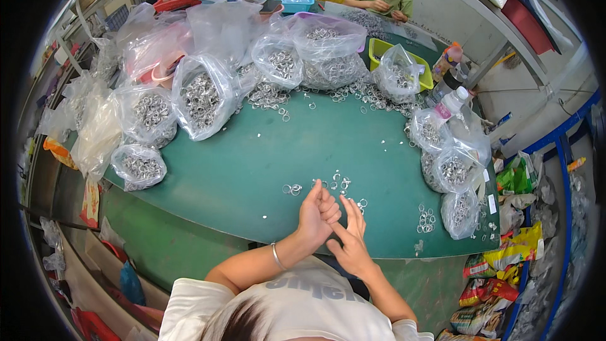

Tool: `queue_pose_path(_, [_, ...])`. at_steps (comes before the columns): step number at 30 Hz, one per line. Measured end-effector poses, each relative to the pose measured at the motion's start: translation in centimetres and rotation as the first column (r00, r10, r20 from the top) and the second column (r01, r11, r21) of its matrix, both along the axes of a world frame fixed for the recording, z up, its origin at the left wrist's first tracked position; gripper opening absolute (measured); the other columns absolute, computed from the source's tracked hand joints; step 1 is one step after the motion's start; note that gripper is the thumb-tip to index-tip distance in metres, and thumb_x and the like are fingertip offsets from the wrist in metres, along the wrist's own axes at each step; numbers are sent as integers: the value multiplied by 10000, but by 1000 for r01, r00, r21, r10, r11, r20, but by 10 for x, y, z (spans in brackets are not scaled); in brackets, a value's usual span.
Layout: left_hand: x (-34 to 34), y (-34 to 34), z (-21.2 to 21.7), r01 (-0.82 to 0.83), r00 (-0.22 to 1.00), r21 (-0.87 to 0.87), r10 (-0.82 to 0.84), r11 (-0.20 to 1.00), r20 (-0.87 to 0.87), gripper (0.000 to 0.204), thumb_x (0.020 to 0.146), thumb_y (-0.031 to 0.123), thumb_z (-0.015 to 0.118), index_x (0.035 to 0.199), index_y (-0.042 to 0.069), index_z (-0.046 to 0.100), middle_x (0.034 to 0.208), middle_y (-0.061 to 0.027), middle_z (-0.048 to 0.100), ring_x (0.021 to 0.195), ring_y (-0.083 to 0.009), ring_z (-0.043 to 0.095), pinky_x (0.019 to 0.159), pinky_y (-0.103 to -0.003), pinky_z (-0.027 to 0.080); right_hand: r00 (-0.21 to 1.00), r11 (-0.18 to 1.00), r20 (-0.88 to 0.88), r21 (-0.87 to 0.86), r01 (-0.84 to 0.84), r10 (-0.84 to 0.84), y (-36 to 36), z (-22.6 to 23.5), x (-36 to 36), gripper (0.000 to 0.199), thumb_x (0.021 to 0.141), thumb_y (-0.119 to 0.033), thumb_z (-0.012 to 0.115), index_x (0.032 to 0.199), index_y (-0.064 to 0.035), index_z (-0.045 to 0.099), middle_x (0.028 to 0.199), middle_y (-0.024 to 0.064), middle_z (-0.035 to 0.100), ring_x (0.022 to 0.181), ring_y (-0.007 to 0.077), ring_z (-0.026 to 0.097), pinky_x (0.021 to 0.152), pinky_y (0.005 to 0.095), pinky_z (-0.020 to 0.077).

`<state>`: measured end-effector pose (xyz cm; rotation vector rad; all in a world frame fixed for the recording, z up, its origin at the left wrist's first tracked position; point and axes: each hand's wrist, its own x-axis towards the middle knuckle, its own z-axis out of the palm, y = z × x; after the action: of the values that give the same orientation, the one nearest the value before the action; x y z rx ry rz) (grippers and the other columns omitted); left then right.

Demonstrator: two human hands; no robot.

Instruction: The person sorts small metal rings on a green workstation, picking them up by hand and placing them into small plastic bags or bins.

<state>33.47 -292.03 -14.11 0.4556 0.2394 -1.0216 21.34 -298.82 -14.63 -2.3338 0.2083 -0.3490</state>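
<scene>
I see my left hand (317,213) curled shut against my flat, open-fingered right hand (351,240), the small loose silver metal rings (338,183) lying just beyond both fingertips on the green desk (252,170), left nearer.

bare green table (265,151), bags of rings (202,98) around

- Bright, even light falls from above; the green table (252,164) shows only faint, soft shadows.
- The clear plastic bags (202,95) carry white glare on their folds.
- Fisheye bending curves the table edge, and a black vignette fills the corners.
- The centre is sharp; detail softens toward the rim.
</scene>
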Motion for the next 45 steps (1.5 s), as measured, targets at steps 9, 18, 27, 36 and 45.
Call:
queue_pose_path(9, [72, -81, -36, 18, 626, 233, -193, 972, 756, 242, 976, 273, 397, 933, 63, 510, 874, -86, 517, 825, -171, 505, 748, -310, 418, 999, 977, 32, 211, 3, -10, -108, 6, 56, 388, 829, -154, 587, 1195, -27, 554, 1311, 190, 457, 1234, 344, 415, 1035, 401, 310])
queue_pose_path(18, [219, -229, -59, -590, -797, -87, -596, 803, -100, 444, 838, 155, 430, 1213, -81, 460, 1348, -230, 407, 1272, -364, 363, 1061, -429, 283, 782, 673, 167, -423, 607, -601, -274, -78, 205, 542, 822, -243, 622, 1282, -35, 425, 1305, 169, 409, 1241, 360, 344, 993, 495, 301])
queue_pose_path(27, [246, -245, -58, -563, -565, -154, -515, 812, -645, 542, 880, 275, 355, 1291, -71, 418, 1365, -219, 390, 1337, -376, 250, 1119, -482, 138, 820, 783, 216, -247, 571, -530, -267, -85, 230, 528, 811, -247, 628, 1278, -73, 452, 1283, 186, 408, 1217, 383, 347, 1028, 518, 257])
queue_pose_path(36, [229, -226, -59, -511, -805, -15, -485, 859, -341, 461, 848, 203, 420, 1178, -110, 497, 1300, -275, 435, 1219, -394, 413, 1066, -458, 257, 858, 833, 275, -240, 498, -433, -260, -78, 241, 396, 859, -214, 548, 1235, -93, 507, 1349, 155, 394, 1218, 372, 357, 1013, 493, 269])
queue_pose_path(45, [203, -215, -76, -603, -695, 429, -707, 673, 133, 450, 837, 141, 469, 1231, -72, 436, 1361, -280, 336, 1236, -369, 386, 999, -491, 324, 974, 959, 38, -168, 226, -223, -257, -70, 229, 367, 880, -228, 514, 1236, -138, 521, 1309, 91, 462, 1190, 332, 392, 1014, 442, 288])
